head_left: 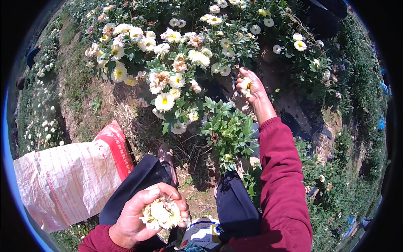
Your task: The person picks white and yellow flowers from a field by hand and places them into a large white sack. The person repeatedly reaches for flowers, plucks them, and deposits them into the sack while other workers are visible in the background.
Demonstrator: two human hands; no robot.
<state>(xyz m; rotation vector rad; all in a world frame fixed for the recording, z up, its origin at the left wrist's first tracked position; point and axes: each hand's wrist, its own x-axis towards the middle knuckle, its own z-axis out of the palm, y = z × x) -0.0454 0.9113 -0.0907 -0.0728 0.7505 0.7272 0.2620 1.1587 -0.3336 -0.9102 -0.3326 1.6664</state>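
My left hand (148, 211), low in the view, is curled around a clump of picked chrysanthemum heads (161, 212), white and pale yellow. Ahead and to the right, my right hand (253, 86) is closed with a white chrysanthemum head (246, 86) in its fingers. It is at the right edge of a blooming chrysanthemum plant (179, 67). Open white flowers with yellow centres (164, 102) fill that plant, among some browned blooms (160, 79). Just below the right hand grows a leafy green plant (228, 132).
A white and red woven sack (72, 179) bearing print lies at my left. Between my legs is a white container (203, 233) with a blue rim. More flower rows run along the left (45, 104) and right (355, 94). Dark shapes, unclear, show at the upper right.
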